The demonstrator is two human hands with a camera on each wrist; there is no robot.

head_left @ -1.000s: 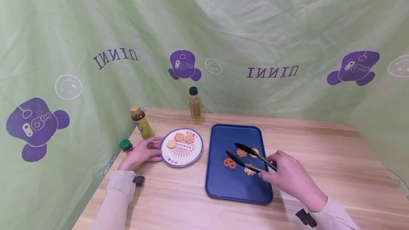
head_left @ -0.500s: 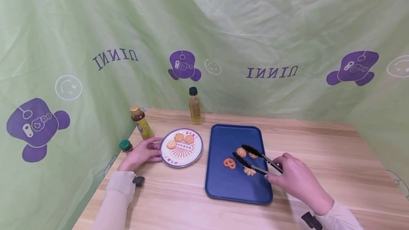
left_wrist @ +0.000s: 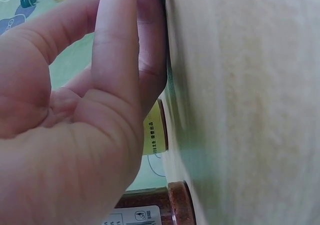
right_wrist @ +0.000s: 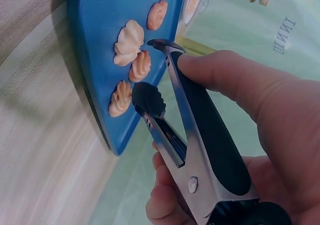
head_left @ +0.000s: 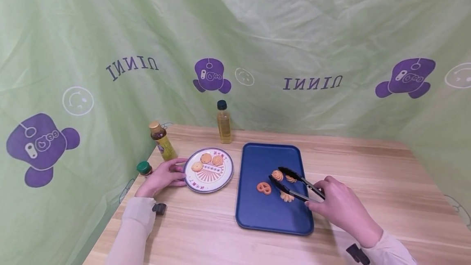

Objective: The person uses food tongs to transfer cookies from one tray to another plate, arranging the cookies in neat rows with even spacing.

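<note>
My left hand (head_left: 162, 177) holds the left rim of a round white plate (head_left: 195, 179) on the table; several cookies (head_left: 206, 158) lie on the plate. In the left wrist view, the left hand (left_wrist: 95, 85) hides the plate. My right hand (head_left: 342, 205) grips black-tipped metal tongs (head_left: 299, 195) over a blue tray (head_left: 272, 218). Their tips stand apart, low beside a swirl cookie (head_left: 276, 175); another cookie (head_left: 290, 178) lies between the tong arms. On the tray are also a pretzel-shaped cookie (head_left: 263, 188) and a shell-shaped cookie (head_left: 287, 196), partly behind the tongs.
At the back stands a bottle of yellow liquid (head_left: 224, 126). A gold-capped bottle (head_left: 163, 142) and a green-capped jar (head_left: 144, 168) stand by the left hand. The wooden table (head_left: 206, 232) meets a green curtain (head_left: 294, 32) behind.
Over the first half second, the right hand and tongs shifted slightly to the right over the tray. Since then they have hardly moved. The left hand and plate stay in place.
</note>
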